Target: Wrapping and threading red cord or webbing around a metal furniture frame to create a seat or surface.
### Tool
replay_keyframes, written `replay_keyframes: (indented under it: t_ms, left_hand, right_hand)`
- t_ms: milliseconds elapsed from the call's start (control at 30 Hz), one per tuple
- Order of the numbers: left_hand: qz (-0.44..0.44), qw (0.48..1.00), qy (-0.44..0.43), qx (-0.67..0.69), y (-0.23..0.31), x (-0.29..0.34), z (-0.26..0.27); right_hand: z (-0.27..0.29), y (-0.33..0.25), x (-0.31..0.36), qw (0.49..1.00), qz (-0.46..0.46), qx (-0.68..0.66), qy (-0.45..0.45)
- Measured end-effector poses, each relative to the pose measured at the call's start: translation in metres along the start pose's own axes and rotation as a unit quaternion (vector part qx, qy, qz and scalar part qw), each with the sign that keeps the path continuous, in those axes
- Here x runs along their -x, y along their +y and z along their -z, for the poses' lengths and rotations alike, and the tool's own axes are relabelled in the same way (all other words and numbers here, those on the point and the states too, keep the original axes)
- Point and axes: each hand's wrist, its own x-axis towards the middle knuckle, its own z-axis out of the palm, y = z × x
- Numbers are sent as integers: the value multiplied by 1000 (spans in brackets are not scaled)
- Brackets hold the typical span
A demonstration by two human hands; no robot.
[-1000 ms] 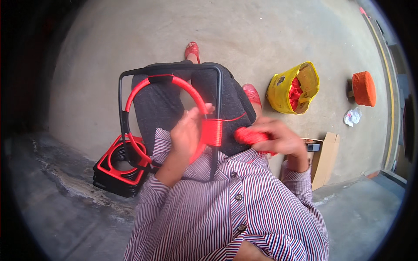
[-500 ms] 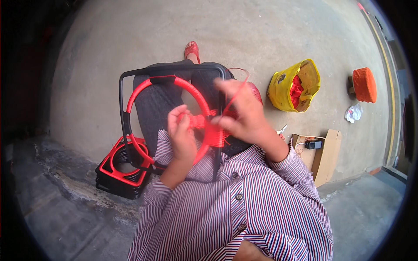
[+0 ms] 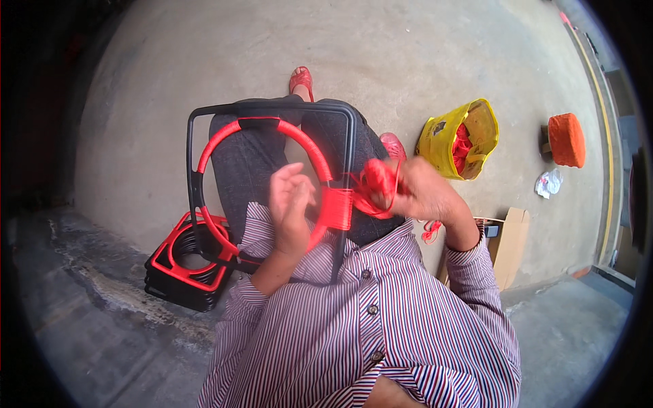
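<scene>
Now the right hand [image 3: 425,194], lower than before, clenches the red cord bundle [image 3: 377,180]; the left hand [image 3: 291,204] steadies the frame [image 3: 272,109].

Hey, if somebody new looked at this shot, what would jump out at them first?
First the black square frame with a red ring inside it, lying on the person's lap, where the left hand steadies the ring beside a patch of wound red cord. The right hand holds a red bundle of cord by the frame's right side. Next, the yellow bag on the concrete to the right, and the stack of frames at lower left.
</scene>
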Motion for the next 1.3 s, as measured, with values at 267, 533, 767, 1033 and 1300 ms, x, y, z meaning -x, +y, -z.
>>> replay_keyframes:
  t_ms: [267, 533, 767, 1033, 1300]
  left_hand:
    - [186, 979, -12, 77, 7, -9, -11]
    - [179, 960, -82, 201, 5, -11, -10]
    - [199, 950, -108, 215, -2, -12, -3]
    - [275, 936, -86, 200, 3, -19, -9]
    - [271, 925, -99, 247, 4, -17, -6]
  right_hand:
    - [1, 111, 67, 712, -47, -642, 279]
    - [-16, 93, 47, 751, -122, -544, 354]
    - [-52, 38, 2, 859, -113, -497, 54]
    - [-55, 51, 31, 813, -150, -520, 215]
    - [-70, 59, 44, 782, -172, -575, 172]
